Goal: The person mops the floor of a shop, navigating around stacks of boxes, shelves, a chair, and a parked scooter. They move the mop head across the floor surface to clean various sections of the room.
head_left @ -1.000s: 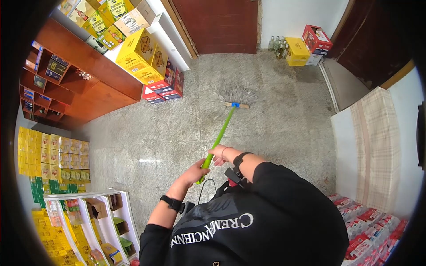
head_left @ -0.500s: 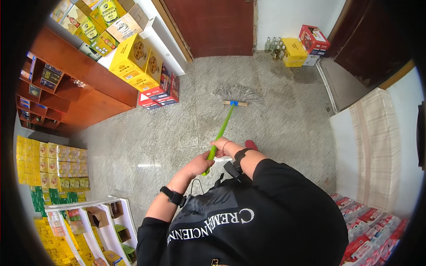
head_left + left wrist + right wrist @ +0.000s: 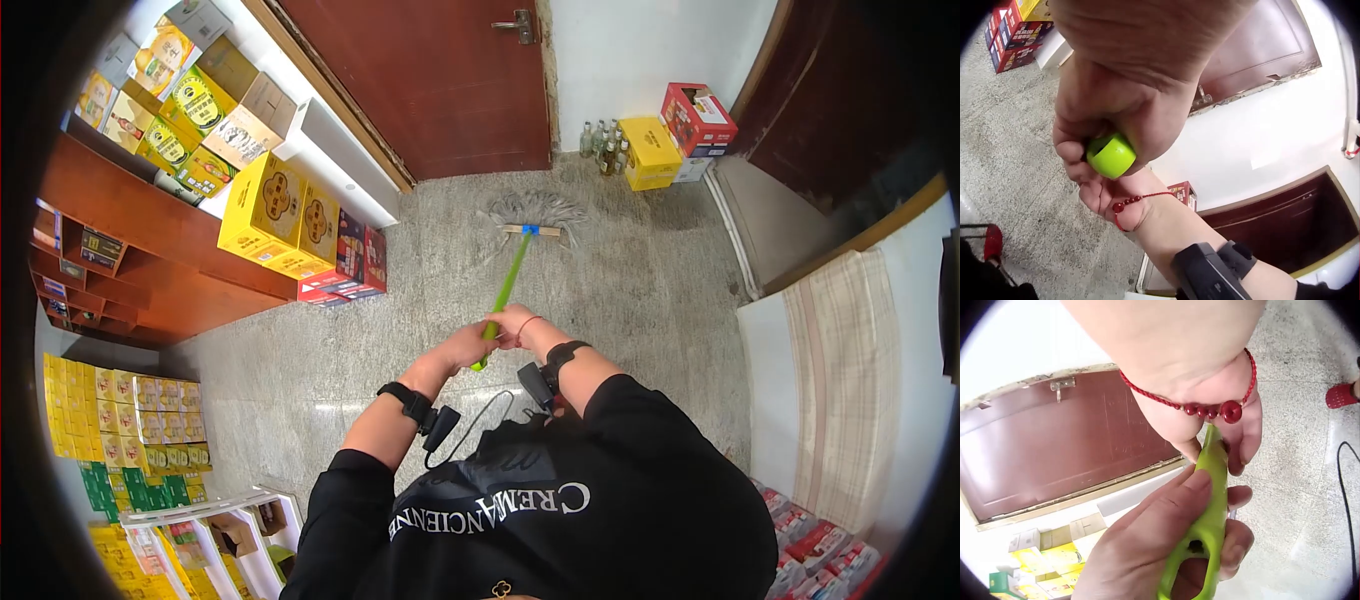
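Note:
A mop with a green handle (image 3: 512,273) reaches forward from the hands, its grey string head (image 3: 540,209) spread on the floor beyond a blue clip and a flat bar. My left hand (image 3: 466,347) grips the handle close to its near end; the left wrist view shows the fingers wrapped round the green end (image 3: 1112,156). Just ahead of it, my right hand (image 3: 517,325) curls round the same handle, a red beaded bracelet (image 3: 1210,412) on that wrist. In the right wrist view the handle's slotted end (image 3: 1194,562) sticks out by the left thumb.
Yellow cartons (image 3: 285,215) and red boxes (image 3: 345,265) are stacked left of the mop. Glass bottles (image 3: 605,145), a yellow box (image 3: 648,152) and a red box (image 3: 698,118) stand by the far wall. A brown door (image 3: 430,90) is ahead; white shelving (image 3: 215,515) stands at lower left.
Both hands have moved forward and upward in the head view, still gripping the handle. The view has shifted, showing more of the door; the mop head now lies nearer to the door in view.

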Demonstrator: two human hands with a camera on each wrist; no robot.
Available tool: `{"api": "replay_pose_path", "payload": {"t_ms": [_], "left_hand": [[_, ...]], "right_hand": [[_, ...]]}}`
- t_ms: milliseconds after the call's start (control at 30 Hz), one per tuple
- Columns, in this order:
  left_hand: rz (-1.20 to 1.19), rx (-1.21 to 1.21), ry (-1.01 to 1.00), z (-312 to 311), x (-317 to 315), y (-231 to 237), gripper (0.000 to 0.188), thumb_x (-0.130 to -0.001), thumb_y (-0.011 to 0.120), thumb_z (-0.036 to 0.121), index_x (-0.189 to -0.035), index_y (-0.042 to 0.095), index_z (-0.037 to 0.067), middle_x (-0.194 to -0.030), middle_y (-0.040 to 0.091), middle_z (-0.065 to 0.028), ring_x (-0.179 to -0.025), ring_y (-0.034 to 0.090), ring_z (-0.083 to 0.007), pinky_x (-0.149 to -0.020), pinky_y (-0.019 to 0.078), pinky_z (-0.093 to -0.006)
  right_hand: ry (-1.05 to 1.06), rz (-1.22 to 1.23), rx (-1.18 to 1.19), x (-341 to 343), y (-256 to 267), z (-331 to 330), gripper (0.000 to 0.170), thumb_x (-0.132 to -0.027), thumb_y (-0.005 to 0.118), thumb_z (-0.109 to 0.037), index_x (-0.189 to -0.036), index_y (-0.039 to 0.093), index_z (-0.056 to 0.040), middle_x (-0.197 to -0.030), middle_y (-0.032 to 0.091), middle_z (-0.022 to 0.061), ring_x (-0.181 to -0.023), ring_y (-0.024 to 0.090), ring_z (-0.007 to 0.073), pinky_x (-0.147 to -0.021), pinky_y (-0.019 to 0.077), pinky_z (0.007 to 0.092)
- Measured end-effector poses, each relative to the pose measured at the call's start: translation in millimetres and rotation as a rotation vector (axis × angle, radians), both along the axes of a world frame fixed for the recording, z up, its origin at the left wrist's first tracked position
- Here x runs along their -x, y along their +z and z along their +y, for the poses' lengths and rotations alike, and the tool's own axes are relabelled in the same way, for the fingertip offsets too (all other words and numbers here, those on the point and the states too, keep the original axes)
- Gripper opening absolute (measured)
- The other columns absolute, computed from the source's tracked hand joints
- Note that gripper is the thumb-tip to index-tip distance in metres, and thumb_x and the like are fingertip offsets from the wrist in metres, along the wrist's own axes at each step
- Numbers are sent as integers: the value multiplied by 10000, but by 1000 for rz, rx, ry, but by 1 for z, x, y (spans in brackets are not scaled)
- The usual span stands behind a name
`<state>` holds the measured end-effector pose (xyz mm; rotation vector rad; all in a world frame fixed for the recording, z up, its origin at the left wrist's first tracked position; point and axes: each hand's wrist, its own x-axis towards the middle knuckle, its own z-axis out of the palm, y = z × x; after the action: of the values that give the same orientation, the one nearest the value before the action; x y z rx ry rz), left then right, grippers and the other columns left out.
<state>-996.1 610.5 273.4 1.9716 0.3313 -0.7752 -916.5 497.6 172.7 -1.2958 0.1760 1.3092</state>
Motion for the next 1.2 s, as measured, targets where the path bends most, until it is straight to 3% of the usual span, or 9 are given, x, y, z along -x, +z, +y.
{"api": "replay_pose_path", "payload": {"t_ms": [267, 333, 433, 500, 667, 767, 933, 1133, 1200], "left_hand": [[-29, -68, -8, -19, -84, 1, 385, -806, 541, 207, -1147, 533, 28, -892, 600, -96, -798, 544, -178, -687, 436, -308], [-33, -9, 9, -26, -87, 11, 407, -800, 521, 195, -1171, 510, 28, -902, 601, -112, -808, 547, -191, -690, 436, -326], [-54, -16, 11, -13, -71, -33, 448, -789, 507, 173, -1213, 467, 33, -921, 600, -113, -798, 551, -198, -683, 436, -329], [-38, -73, 2, -2, -49, -36, 464, -788, 503, 163, -1229, 445, 32, -925, 597, -115, -788, 551, -199, -674, 438, -328], [128, -46, 199, 53, 45, -39, 597, -790, 487, 114, -1356, 311, 50, -861, 560, -77, -665, 490, -142, -568, 416, -282], [186, -27, 261, 83, 112, -20, 635, -794, 491, 102, -1387, 267, 73, -820, 530, -42, -615, 444, -111, -532, 390, -253], [243, -5, 390, 103, 241, 17, 613, -807, 502, 106, -1382, 290, 82, -810, 521, -29, -607, 433, -98, -525, 380, -239], [286, 3, 571, 107, 393, 32, 561, -825, 516, 132, -1358, 347, 81, -855, 552, -42, -669, 469, -99, -580, 406, -228], [292, 6, 637, 100, 428, 41, 564, -821, 521, 134, -1355, 351, 79, -853, 558, -41, -676, 475, -99, -584, 409, -229]], "right_hand": [[7, -88, 116, -87, -9, -12, 282, -852, 549, -269, -1048, 529, -68, -855, 627, 131, -641, 625, 218, -542, 495, 320], [7, -100, 123, -90, -12, -15, 278, -855, 543, -265, -1053, 530, -70, -871, 625, 130, -644, 625, 220, -548, 497, 318], [38, -111, 153, -82, -19, -13, 279, -863, 532, -258, -1069, 525, -70, -911, 622, 126, -667, 625, 229, -562, 502, 321], [83, -108, 175, -65, -27, -4, 284, -867, 526, -255, -1081, 519, -69, -935, 619, 124, -686, 626, 235, -570, 505, 326], [269, 5, 60, 6, -25, 36, 325, -887, 499, -255, -1154, 478, -72, -1045, 596, 124, -827, 623, 259, -646, 523, 358], [395, 44, -1, 59, -24, 67, 353, -899, 473, -246, -1184, 448, -41, -1094, 569, 143, -829, 623, 267, -634, 533, 363], [742, 117, -66, 158, -7, 108, 433, -919, 443, -255, -1260, 375, 2, -1196, 518, 176, -879, 623, 282, -658, 538, 361], [977, 83, -74, 288, 1, 145, 457, -915, 450, -243, -1281, 358, 14, -1284, 450, 181, -884, 633, 268, -647, 540, 339], [1034, 119, -99, 323, 0, 150, 454, -899, 469, -226, -1265, 379, 27, -1267, 452, 208, -882, 631, 308, -685, 534, 390]]}}
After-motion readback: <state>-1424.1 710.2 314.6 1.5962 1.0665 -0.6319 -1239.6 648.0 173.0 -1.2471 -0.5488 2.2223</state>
